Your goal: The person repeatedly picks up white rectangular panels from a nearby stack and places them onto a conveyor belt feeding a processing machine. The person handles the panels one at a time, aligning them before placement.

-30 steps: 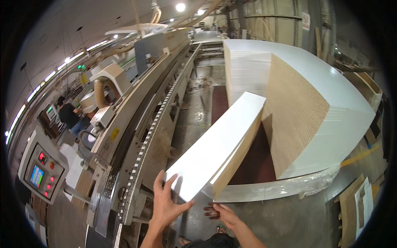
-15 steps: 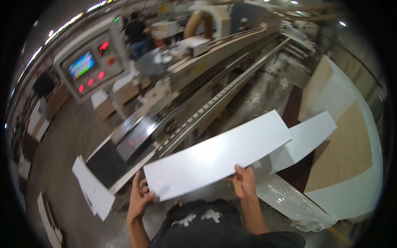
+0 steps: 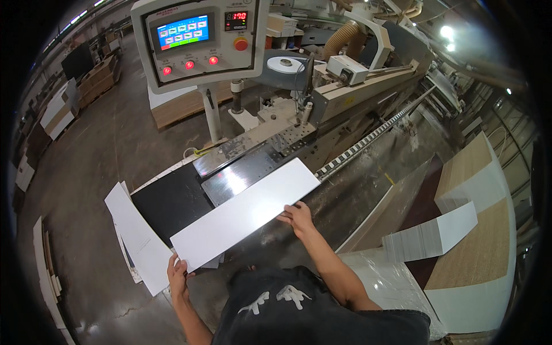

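A long white rectangular panel [image 3: 247, 215] spans both my hands, its far edge over the infeed bed [image 3: 227, 183] of a long machine. My left hand [image 3: 179, 275] grips the panel's near left corner, with the thumb on top. Toward the other end of the near edge, my right hand [image 3: 297, 218] pinches the panel, its fingers partly hidden underneath. Beside the shiny metal plate lies a black surface [image 3: 172, 201]. Whether the panel rests on the bed or is held just above it, I cannot tell.
A control box [image 3: 201, 43] with a screen and lit red buttons stands on a post at the far left. White boards [image 3: 138, 238] lie left of the bed. At right are a stack of white panels [image 3: 457, 227] and larger boards [image 3: 471, 253]. A chain track [image 3: 368, 138] runs away.
Both hands have brought the white panel leftward, away from the stack at right and onto or over the machine bed. The view has shifted, so the control box appears larger and nearer.
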`<act>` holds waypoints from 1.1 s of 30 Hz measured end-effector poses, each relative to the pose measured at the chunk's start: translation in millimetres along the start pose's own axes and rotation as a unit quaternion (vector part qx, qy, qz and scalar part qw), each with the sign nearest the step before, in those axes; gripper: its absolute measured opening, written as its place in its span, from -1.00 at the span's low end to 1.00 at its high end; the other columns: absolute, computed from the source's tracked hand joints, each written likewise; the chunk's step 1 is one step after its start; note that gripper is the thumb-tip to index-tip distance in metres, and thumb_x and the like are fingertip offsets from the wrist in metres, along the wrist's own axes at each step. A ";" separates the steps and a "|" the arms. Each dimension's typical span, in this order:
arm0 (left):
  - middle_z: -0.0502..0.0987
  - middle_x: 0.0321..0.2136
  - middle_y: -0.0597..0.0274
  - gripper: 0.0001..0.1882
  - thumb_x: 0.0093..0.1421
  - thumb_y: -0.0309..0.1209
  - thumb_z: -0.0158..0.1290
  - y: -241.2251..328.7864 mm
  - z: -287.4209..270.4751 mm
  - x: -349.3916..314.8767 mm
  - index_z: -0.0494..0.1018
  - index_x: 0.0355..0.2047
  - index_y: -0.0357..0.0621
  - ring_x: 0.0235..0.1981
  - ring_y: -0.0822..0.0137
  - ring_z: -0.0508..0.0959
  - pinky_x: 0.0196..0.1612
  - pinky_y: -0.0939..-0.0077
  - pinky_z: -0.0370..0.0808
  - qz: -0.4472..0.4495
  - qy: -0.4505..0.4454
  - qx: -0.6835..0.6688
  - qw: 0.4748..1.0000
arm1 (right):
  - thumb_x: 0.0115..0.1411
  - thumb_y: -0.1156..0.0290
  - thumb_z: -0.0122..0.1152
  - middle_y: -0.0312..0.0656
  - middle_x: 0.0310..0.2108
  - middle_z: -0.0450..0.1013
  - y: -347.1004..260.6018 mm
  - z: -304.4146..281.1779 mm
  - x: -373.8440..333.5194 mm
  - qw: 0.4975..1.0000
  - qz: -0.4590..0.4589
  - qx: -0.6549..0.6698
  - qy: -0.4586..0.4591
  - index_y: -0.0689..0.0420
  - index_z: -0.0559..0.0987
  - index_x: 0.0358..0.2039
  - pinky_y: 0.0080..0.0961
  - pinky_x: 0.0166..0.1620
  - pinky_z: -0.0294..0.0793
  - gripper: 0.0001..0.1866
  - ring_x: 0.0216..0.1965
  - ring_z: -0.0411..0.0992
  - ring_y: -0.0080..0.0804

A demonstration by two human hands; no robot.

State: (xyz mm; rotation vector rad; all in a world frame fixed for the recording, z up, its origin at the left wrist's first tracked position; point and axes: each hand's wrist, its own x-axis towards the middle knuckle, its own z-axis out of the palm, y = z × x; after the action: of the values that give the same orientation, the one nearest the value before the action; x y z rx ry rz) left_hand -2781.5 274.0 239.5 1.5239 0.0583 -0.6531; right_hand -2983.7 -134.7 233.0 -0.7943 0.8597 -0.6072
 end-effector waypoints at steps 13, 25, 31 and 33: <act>0.61 -0.17 0.16 -0.31 0.28 -0.49 0.24 0.8 57.7 116.3 0.26 0.39 -0.28 -0.40 0.48 0.57 -0.45 0.55 0.60 0.092 0.056 0.107 0.988 | 0.01 0.18 0.67 0.48 0.51 -0.32 -3.9 61.2 122.7 0.884 -0.070 -0.462 0.010 0.58 -0.25 0.46 -0.12 0.53 -0.08 0.41 0.55 -0.24 0.27; 0.47 0.20 -0.06 -0.33 0.06 -0.61 0.33 9.3 88.7 118.1 0.43 0.23 -0.28 0.14 0.10 0.53 0.02 0.29 0.55 0.183 0.093 0.352 0.913 | -0.13 -0.24 0.58 0.65 0.45 -0.51 -4.5 33.4 171.2 0.770 -0.263 -0.581 0.034 0.92 0.04 0.21 0.20 0.50 -0.17 0.46 0.51 -0.47 0.55; 0.30 0.35 -0.17 -0.37 0.20 -0.43 0.29 21.5 184.6 123.8 0.38 0.26 -0.27 0.33 -0.21 0.32 0.37 -0.04 0.23 0.314 0.034 0.448 0.837 | -0.17 -0.05 0.66 0.60 0.47 -0.48 -73.3 -22.5 204.3 0.775 -0.268 -0.569 0.059 0.71 -0.05 0.37 0.07 0.54 -0.23 0.45 0.53 -0.46 0.52; 0.34 0.31 -0.22 -0.35 0.22 -0.28 0.28 11.4 196.0 123.4 0.38 0.24 -0.32 0.31 -0.27 0.33 0.36 -0.11 0.23 0.347 0.046 0.467 0.812 | -0.12 -0.14 0.60 0.61 0.47 -0.46 -84.2 -31.9 223.2 0.773 -0.261 -0.577 0.040 0.67 -0.03 0.39 0.09 0.54 -0.18 0.43 0.52 -0.44 0.55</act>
State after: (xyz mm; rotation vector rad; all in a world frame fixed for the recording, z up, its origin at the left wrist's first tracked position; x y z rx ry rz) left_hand -2744.5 46.7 212.7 2.3205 -0.8342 0.0466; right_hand -2906.7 -359.2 193.6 -2.2057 1.0747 -0.5501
